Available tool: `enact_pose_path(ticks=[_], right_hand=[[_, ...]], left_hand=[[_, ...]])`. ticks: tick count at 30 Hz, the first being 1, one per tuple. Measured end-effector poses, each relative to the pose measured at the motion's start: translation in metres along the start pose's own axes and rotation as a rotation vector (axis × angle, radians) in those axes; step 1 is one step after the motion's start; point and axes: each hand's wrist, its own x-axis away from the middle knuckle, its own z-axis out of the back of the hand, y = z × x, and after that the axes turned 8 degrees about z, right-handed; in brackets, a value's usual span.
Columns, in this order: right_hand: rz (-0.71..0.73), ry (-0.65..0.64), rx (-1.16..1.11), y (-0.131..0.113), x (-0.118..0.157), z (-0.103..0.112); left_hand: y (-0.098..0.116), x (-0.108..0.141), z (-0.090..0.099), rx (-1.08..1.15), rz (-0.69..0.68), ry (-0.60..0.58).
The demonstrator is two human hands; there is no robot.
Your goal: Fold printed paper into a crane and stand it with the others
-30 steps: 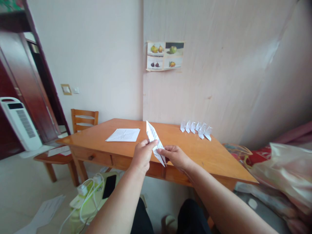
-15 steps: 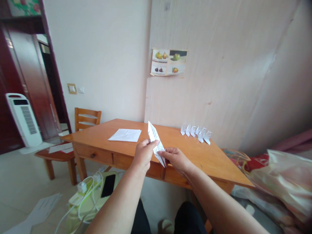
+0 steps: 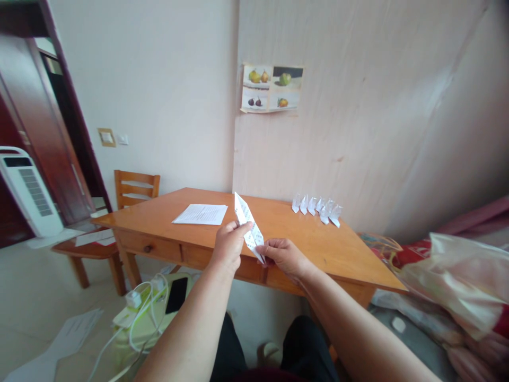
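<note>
The left hand (image 3: 229, 245) grasps a folded paper (image 3: 248, 225) between the thumb and the fingers, and the right hand (image 3: 283, 257) pinches the same paper near its lower end. This paper is white with printed marks, long and narrow, and it is held tilted in the air, over the front edge of a wooden table (image 3: 294, 233). The table has an orange-brown surface which shines a little, and at its front there are drawers, one with a round knob (image 3: 148, 249). On the left part of the table lies a stack of printed sheets (image 3: 201, 214). On the right part, near the wall, a group of small folded paper pieces (image 3: 316, 207) stands close together. On the wall (image 3: 170, 95) behind the table hangs a fruit picture (image 3: 272, 88), which has four parts. To the left are a wooden chair (image 3: 137, 189), a low stool (image 3: 85, 249) with papers on it, and a white tower fan (image 3: 34, 193) before the dark red door. Below, a black phone (image 3: 177, 295) and white cables (image 3: 147, 313) lie on a light green object. On the right side there is a pale plastic bag (image 3: 457, 281).
</note>
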Motion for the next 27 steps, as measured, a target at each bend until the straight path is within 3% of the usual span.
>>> enact_pose_path(ticks=[12,20,27], right_hand=[[-0.050,0.009,0.037,0.009,0.000,0.000],[-0.145,-0.013,0.040,0.026,0.013,-0.003],[-0.104,0.080,-0.085,0.022,0.007,-0.002]], left_hand=[[-0.001,-0.005,0.006,-0.003,-0.024,0.064],[0.017,-0.015,0.020,0.017,-0.116,0.155],[0.015,-0.007,0.018,-0.007,-0.070,0.062]])
